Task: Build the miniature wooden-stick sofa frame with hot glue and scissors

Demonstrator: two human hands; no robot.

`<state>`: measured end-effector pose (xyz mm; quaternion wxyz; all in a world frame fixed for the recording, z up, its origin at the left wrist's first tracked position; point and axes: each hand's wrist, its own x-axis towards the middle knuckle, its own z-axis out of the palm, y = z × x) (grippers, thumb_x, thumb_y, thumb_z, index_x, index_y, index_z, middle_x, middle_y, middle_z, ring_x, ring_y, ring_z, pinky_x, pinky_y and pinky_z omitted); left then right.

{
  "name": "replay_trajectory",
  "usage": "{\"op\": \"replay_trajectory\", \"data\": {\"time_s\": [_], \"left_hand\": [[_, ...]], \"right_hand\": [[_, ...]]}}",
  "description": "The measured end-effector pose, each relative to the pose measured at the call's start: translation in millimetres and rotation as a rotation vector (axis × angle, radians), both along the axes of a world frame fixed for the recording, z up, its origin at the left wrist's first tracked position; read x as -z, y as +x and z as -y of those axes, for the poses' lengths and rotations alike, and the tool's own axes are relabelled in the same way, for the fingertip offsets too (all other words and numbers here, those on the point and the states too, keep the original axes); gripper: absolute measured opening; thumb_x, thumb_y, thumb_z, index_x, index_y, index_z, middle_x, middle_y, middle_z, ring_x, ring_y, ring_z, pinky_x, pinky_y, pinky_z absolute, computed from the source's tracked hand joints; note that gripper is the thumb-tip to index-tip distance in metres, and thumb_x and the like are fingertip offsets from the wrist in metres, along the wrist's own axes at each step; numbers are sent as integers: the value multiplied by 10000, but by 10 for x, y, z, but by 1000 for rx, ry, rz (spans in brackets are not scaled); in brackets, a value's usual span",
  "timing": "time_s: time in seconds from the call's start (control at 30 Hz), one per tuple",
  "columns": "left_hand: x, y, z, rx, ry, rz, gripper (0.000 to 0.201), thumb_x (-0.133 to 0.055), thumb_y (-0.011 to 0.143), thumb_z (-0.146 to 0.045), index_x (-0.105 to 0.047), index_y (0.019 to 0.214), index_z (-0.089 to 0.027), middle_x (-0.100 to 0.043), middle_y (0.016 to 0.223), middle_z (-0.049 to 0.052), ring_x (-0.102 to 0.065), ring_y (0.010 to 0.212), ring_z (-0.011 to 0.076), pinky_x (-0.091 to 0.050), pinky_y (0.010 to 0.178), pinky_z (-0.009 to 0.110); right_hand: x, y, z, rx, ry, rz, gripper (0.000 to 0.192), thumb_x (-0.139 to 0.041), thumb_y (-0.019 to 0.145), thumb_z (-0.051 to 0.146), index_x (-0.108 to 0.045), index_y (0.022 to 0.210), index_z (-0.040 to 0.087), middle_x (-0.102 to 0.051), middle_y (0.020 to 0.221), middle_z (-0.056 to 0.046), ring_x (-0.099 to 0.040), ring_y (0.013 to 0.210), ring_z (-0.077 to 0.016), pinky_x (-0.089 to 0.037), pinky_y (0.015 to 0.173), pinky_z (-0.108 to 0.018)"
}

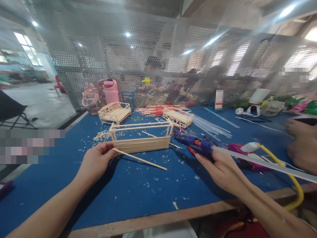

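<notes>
My left hand (97, 158) is closed at the left end of a miniature wooden stick frame (143, 144), pinching a thin wooden stick (143, 159) that slants down to the right in front of it. The frame has a slatted lower panel and open rails above. My right hand (220, 168) is wrapped around a blue glue gun (192, 140) with an orange trigger. Its nozzle points left, close to the frame's right end. A long translucent glue stick (262, 160) runs out of its back to the right. Part of the gun's handle is hidden by my fingers.
Two finished-looking stick models, a small bed (115, 114) and a bench (177, 118), stand behind. Red-tipped sticks (160, 109) and clear glue sticks (210, 124) lie at the back. A purple tool (247, 155) and another person's hand (300, 142) are at right. Wood scraps litter the blue table (148, 198).
</notes>
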<state>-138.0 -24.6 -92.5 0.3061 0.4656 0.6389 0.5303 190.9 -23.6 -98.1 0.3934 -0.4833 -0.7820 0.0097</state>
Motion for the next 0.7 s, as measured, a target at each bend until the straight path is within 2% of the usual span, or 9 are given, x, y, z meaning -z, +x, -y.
{"op": "replay_trajectory", "data": {"time_s": [0.1, 0.33, 0.53, 0.7], "left_hand": [[-15, 15, 7, 14, 6, 17, 310, -741, 428, -352, -725, 693, -192, -706, 624, 47, -607, 602, 195, -456, 569, 270], [2, 4, -8, 21, 8, -31, 312, -699, 457, -356, -730, 721, -191, -717, 644, 47, -557, 528, 157, -414, 523, 253], [66, -55, -32, 53, -1, -81, 351, -685, 504, -382, -732, 797, -193, -722, 685, 47, -576, 567, 168, -423, 541, 259], [52, -31, -28, 59, 3, -30, 346, -713, 484, -373, -735, 773, -184, -722, 690, 55, -592, 580, 170, -452, 556, 260]], "right_hand": [[-25, -11, 15, 2, -2, 24, 335, -407, 836, 439, -664, 904, 235, -705, 782, -77, -661, 873, -271, -522, 752, -382], [10, 9, -1, 12, 9, 46, 354, -400, 851, 439, -660, 953, 220, -718, 950, -95, -656, 910, -271, -521, 733, -379], [-18, -17, 4, 5, 35, 81, 334, -394, 850, 416, -652, 929, 219, -718, 853, -100, -662, 904, -280, -527, 714, -373], [-22, -21, 25, 0, 67, 140, 334, -374, 871, 401, -635, 952, 208, -706, 943, -138, -659, 933, -290, -530, 737, -374]]}}
